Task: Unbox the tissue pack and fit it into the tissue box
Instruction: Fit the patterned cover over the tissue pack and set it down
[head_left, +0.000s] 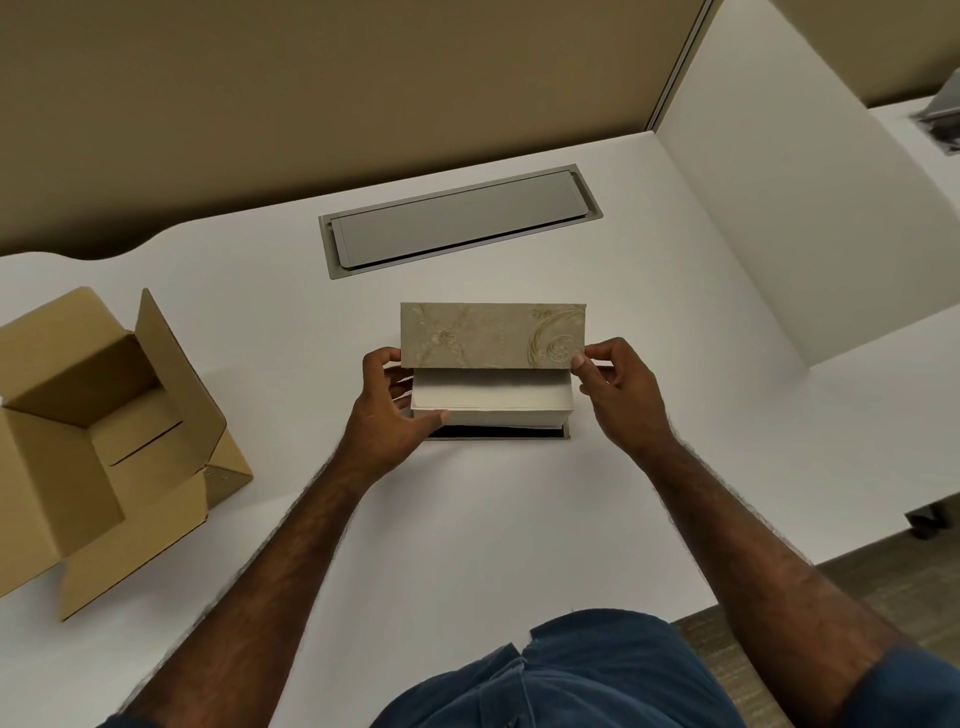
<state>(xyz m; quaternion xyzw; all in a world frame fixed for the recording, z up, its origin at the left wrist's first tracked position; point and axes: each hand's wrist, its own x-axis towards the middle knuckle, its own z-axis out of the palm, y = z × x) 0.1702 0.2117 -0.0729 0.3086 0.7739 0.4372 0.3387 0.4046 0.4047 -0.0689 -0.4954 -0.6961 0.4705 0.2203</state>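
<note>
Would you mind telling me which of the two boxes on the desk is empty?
The brown cardboard box at the left, flaps open; the patterned tissue box holds white tissues.

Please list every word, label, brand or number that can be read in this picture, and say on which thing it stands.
No text can be read anywhere.
Tissue box: only embossed flower and swirl decoration, no words.
Tissue pack: plain white, no print visible.
Cardboard box: plain brown, no label visible.

The tissue box (493, 335) looks like matt, embossed beige board, the carton (104, 441) is plain brown corrugated cardboard, and the desk (467, 519) is smooth matt white.
</note>
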